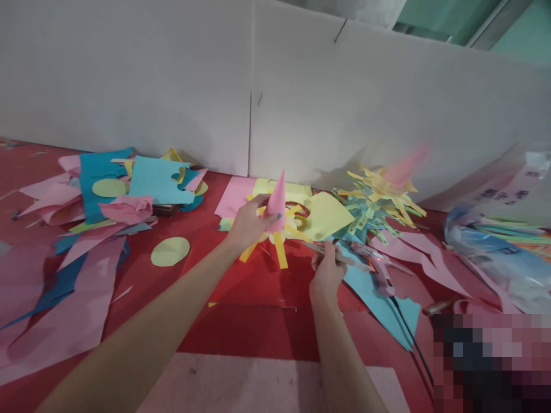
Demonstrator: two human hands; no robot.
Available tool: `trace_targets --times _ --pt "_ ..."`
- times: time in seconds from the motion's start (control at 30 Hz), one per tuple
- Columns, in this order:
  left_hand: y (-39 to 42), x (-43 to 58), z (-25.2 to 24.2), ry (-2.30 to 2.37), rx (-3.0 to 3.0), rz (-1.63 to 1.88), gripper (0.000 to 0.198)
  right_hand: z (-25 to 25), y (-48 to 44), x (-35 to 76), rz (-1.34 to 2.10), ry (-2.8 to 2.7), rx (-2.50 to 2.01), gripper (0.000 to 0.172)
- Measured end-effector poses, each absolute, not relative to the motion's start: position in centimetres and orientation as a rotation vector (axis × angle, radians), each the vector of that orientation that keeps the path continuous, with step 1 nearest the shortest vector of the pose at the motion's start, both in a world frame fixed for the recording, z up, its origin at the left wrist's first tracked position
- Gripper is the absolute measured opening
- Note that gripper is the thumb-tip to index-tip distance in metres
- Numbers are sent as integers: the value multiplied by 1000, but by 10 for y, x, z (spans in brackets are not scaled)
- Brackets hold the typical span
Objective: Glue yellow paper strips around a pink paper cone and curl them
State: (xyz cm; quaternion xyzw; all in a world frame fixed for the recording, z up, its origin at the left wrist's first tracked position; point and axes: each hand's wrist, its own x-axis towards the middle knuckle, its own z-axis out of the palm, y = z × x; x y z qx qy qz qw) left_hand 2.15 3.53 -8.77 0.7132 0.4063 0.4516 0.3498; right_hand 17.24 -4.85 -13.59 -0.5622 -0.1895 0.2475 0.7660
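A pink paper cone (278, 201) stands point up in my left hand (252, 221), whose fingers close round its lower side. Yellow paper strips (280, 250) spread out from below the cone, over the red surface. My right hand (328, 267) is to the right of them, closed on a thin, flat greyish strip-like piece (350, 261); its exact kind cannot be made out. Close by on the right lies a pink glue gun (382, 272) with a small red light, resting on blue paper (359, 281). A pale yellow paper sheet (329, 215) lies behind my hands.
A finished-looking paper piece with yellow fringe (379, 183) and a pink cone stands back right. Paper scraps (124, 209) pile up at left, near a pale yellow disc (170, 252). Clear plastic bags (508, 241) are at right. A white wall (344, 103) closes the back.
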Motion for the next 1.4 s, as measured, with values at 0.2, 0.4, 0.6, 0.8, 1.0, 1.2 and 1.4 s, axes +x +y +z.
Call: trace_targets --times 0.2,0.4,0.6,0.8,1.0,1.2,1.4 --pt "43 23 -114 1096 1903 1021 38 -136 -48 170 559 -477 -1246 27" --pt "44 21 -107 1111 1909 1002 38 -137 -48 169 597 -504 -1273 30" --pt "46 19 -100 1056 1951 1008 38 -139 -46 170 586 -530 -1286 31" --pt "45 17 -97 1063 1971 872 43 -143 -46 170 603 -556 -1298 30" --pt "25 11 -111 1166 1867 1103 53 -147 -46 170 577 -587 -1336 31" --pt "2 7 -125 1304 1566 1350 24 -142 -50 166 545 -670 -1395 36" --pt "-7 14 -127 1420 1757 1065 27 -140 -50 163 557 -666 -1414 42"
